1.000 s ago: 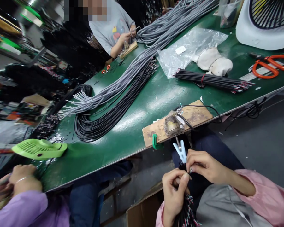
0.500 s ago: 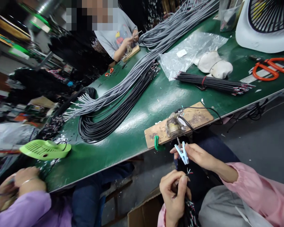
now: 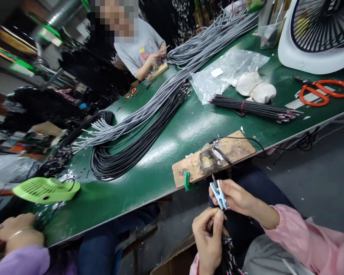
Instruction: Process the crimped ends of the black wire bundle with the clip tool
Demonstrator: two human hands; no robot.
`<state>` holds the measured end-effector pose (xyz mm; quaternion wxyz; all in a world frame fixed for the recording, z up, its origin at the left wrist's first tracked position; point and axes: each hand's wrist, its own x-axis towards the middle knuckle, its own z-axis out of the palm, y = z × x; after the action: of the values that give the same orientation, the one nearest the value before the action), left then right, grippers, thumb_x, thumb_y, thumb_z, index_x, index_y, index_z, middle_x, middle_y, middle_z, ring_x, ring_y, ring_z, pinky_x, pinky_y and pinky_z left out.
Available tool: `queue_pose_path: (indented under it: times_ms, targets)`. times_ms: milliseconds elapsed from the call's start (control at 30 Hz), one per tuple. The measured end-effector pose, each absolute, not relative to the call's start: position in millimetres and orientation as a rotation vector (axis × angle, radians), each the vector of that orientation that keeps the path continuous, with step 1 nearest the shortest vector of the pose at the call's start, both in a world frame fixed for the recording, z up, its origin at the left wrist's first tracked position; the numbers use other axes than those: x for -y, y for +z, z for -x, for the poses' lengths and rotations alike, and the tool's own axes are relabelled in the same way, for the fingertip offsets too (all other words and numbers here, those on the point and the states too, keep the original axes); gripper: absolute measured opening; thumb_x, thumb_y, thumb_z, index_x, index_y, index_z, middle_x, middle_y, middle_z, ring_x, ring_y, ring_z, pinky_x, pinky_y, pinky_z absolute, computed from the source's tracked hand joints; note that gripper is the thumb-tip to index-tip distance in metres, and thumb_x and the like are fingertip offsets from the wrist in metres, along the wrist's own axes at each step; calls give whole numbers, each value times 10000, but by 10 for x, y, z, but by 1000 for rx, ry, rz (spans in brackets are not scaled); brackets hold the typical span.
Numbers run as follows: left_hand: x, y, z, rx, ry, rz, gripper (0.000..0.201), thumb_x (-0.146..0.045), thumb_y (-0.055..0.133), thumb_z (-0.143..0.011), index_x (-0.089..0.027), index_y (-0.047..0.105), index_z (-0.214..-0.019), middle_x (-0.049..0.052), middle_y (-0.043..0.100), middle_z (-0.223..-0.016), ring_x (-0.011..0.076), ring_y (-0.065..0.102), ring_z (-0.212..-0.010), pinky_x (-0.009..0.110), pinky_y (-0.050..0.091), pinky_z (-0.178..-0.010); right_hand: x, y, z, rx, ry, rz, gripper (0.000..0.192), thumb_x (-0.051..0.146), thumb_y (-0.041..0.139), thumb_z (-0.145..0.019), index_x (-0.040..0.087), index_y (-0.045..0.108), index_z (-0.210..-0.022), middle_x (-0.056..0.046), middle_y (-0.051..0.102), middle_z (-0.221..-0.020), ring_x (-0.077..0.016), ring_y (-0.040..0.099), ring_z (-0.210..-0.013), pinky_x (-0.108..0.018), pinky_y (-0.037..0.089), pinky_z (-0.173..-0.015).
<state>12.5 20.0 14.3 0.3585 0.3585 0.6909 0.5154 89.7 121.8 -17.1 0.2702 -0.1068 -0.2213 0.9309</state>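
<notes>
My left hand [image 3: 208, 240] grips a black bundle of cables [image 3: 228, 261] with red, white and green stripped ends, below the table edge. My right hand [image 3: 236, 197] holds a pale blue clip-like tool [image 3: 219, 194] with a thin metal tip, just under a wooden board [image 3: 236, 147] clamped to the green table [image 3: 172, 126]. The board carries a lump of dull solder and a thin black wire [image 3: 245, 139].
Long grey and black cables [image 3: 143, 118] lie across the table. A tied black wire bundle [image 3: 255, 108], plastic bag, orange scissors [image 3: 323, 91] and a white fan [image 3: 318, 34] sit at the right. A green fan [image 3: 46, 189] and another person's hands [image 3: 15, 229] are at left; another person [image 3: 140, 46] works far back.
My right hand has moved up from my left hand toward the wooden board, carrying the blue tool. The view shifted slightly downward.
</notes>
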Motion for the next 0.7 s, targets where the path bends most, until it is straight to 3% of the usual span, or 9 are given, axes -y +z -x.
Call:
queue_pose_path:
  times_ms: [200, 367, 500, 700]
  targets:
    - [-187, 187, -116, -1782, 1304, -896, 357, -432, 582, -774, -147, 543, -563, -20, 475, -386, 97, 456, -308, 177, 298, -297, -1198, -364, -907, 532, 2581, 260, 507, 576, 515, -813, 87, 646, -824, -58, 585, -691, -98, 484, -568, -207, 344, -515]
    - [-152, 201, -86, -1760, 1261, -886, 356, -435, 589, -770, -145, 560, -565, -15, 486, -393, 105, 476, -321, 181, 304, -306, -1177, -597, -1044, 535, 2523, 351, 448, 532, 507, -845, 108, 651, -861, -32, 545, -666, -89, 415, -572, -205, 310, -525]
    - [-95, 185, -66, -1729, 1215, -817, 364, -454, 605, -753, -137, 584, -576, -15, 488, -413, 98, 470, -329, 185, 307, -314, -1145, -609, -1279, 811, 2353, 520, 374, 464, 549, -844, 105, 643, -884, -27, 538, -675, -99, 418, -596, -224, 308, -547]
    - [-13, 39, -176, -1609, 1107, -527, 431, -521, 576, -756, -122, 595, -592, -21, 475, -431, 65, 381, -350, 181, 291, -340, -1090, -285, -1534, 1439, 1923, 762, 213, 333, 614, -819, 142, 611, -724, -3, 521, -677, -124, 465, -643, -251, 355, -599]
